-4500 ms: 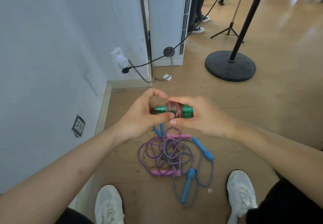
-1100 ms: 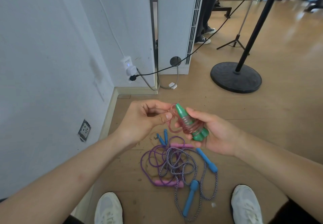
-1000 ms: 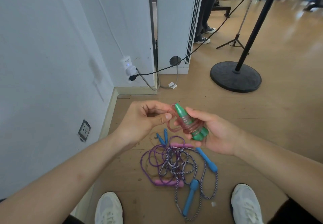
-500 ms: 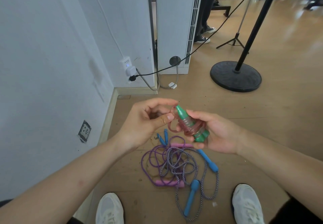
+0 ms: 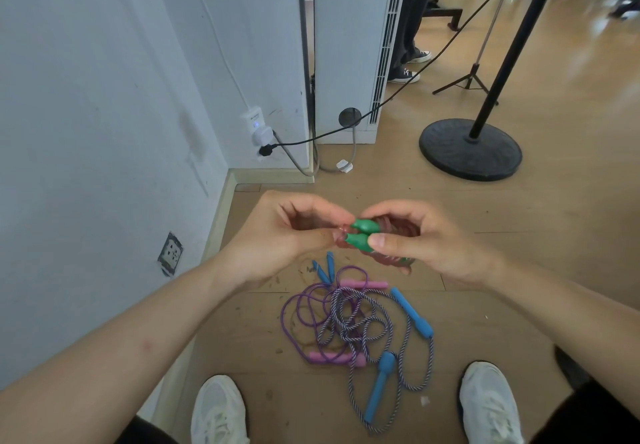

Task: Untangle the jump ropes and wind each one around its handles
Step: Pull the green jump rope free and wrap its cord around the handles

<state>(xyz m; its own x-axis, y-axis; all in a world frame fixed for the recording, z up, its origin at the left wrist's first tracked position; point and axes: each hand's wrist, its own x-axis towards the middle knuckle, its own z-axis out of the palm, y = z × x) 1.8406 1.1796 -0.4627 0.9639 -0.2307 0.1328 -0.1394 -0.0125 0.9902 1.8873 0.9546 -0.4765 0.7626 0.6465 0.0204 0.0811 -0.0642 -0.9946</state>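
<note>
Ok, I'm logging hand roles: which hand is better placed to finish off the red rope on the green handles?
Left, probably. The left hand pinches the red rope at the tips of the green handles, while the right hand grips the handles and steadies them.

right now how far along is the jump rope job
Mostly done: the green-handled rope is coiled around its paired handles. In hand: the right hand grips that bundle; the left hand pinches rope at the handle tips. Left: the pink-handled rope and blue-handled rope lie tangled on the floor.
</note>
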